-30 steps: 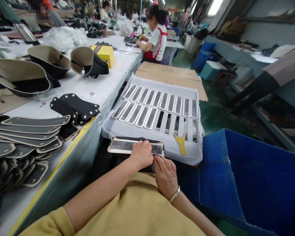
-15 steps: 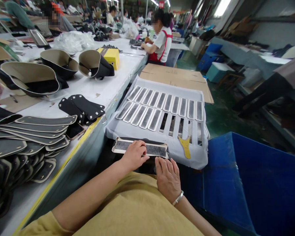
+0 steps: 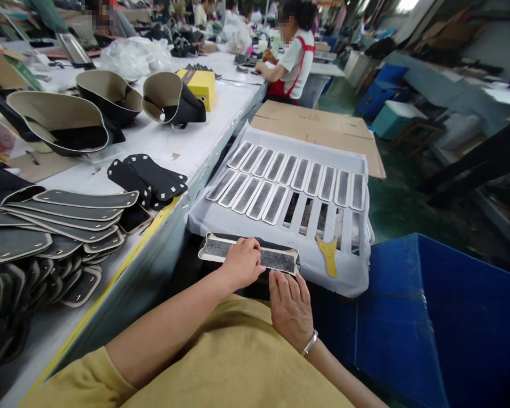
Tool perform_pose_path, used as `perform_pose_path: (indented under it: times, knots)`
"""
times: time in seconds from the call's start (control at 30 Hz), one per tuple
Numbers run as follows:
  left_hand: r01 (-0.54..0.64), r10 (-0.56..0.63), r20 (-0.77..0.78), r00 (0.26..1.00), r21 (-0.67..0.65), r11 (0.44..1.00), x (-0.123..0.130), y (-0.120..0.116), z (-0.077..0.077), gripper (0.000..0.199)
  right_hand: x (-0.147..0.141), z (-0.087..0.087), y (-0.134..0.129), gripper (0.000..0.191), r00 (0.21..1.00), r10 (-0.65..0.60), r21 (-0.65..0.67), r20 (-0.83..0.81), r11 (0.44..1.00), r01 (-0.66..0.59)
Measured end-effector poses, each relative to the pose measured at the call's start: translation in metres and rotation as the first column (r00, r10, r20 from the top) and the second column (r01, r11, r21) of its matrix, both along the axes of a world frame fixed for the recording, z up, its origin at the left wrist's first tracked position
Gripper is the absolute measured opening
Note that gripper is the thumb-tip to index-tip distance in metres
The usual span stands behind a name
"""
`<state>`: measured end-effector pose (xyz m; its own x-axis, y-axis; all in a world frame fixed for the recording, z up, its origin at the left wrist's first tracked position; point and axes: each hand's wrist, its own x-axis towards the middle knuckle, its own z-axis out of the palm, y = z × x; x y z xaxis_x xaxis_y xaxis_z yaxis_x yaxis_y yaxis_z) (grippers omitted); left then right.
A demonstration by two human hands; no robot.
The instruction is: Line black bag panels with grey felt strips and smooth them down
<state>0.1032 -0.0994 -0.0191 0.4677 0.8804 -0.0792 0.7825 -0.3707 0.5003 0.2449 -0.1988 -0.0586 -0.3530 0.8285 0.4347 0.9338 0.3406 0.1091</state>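
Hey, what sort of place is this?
Probably a factory workshop: similar pale-edged pieces are piled on a long white table, grey strips lie in rows, and another person is at that table.

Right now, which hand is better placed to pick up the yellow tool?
Probably the right hand: it is nearer the yellow tool, while the left hand lies across the grey strip.
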Motion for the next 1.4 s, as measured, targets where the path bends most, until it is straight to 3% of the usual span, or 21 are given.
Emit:
perform_pose_path:
  times: [0.17,0.3,0.47,0.7,1.1,1.4]
  knots:
    - [0.037,-0.037,0.037,0.999,-0.017,0.999,-0.007,0.008,0.005,0.013,-0.004,-0.005,0.004,0.036,0.998,0.021,0.048,0.058,0.999,-0.024]
    - [0.086,-0.086,0.11,0.99,0.01,0.996,-0.036,0.009,0.007,0.012,-0.003,-0.005,0.003,0.036,0.998,0.034,0.051,0.059,0.998,-0.037]
    - [0.082,-0.086,0.074,0.994,0.055,0.995,-0.062,0.004,0.003,0.008,-0.004,-0.005,0.004,0.037,0.997,0.051,0.048,0.054,0.997,-0.053]
    - [-0.03,0.029,0.019,0.999,0.058,0.998,-0.052,0.001,0.002,0.009,-0.011,-0.007,0.009,0.036,0.994,0.088,0.059,0.067,0.994,-0.092]
    - [-0.091,0.091,0.015,0.996,0.07,0.993,-0.05,0.002,0.002,0.013,-0.028,-0.011,0.019,0.036,0.984,0.155,0.053,0.092,0.986,-0.16]
    - [0.001,-0.014,0.093,0.996,0.138,0.99,-0.116,0.005,-0.004,0.011,-0.041,-0.009,0.029,0.034,0.974,0.205,0.059,0.101,0.976,-0.212]
